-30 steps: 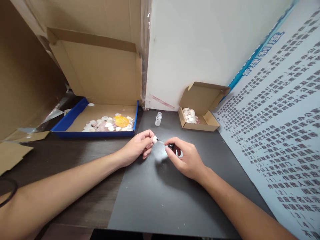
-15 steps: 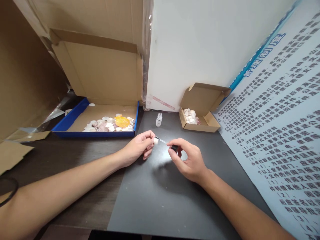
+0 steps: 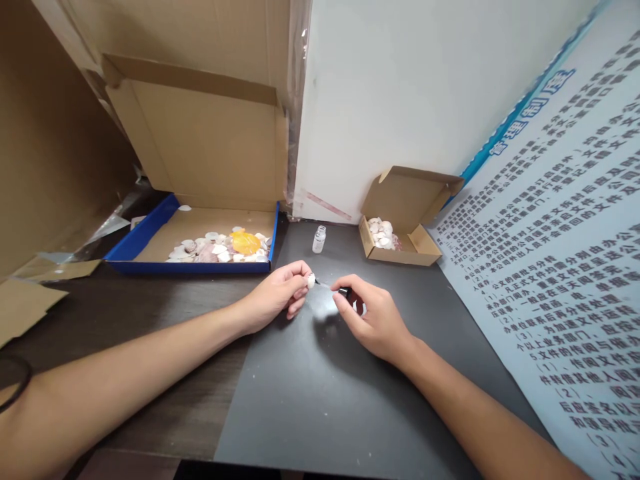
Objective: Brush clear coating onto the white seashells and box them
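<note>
My left hand (image 3: pixel 280 293) pinches a small white seashell (image 3: pixel 311 281) between thumb and fingers, above the dark grey mat (image 3: pixel 300 400). My right hand (image 3: pixel 373 317) is closed on the black cap of a small brush applicator (image 3: pixel 345 292). Its thin stem points left, and the dark tip is at the shell's right edge; whether it touches I cannot tell. Behind the hands a small clear glass bottle (image 3: pixel 319 241) with a white label stands upright with no cap on it.
At the left stands an open blue-edged cardboard box (image 3: pixel 190 268) holding several shells and a yellow piece (image 3: pixel 245 243). A smaller open cardboard box (image 3: pixel 400 255) with white shells is at the back right. A printed board (image 3: pixel 560 253) borders the right side; a white panel rises behind.
The brush tip has shifted slightly on or beside the shell, and the shell appears turned a little. My right hand has moved slightly left. The bottle and boxes stay put.
</note>
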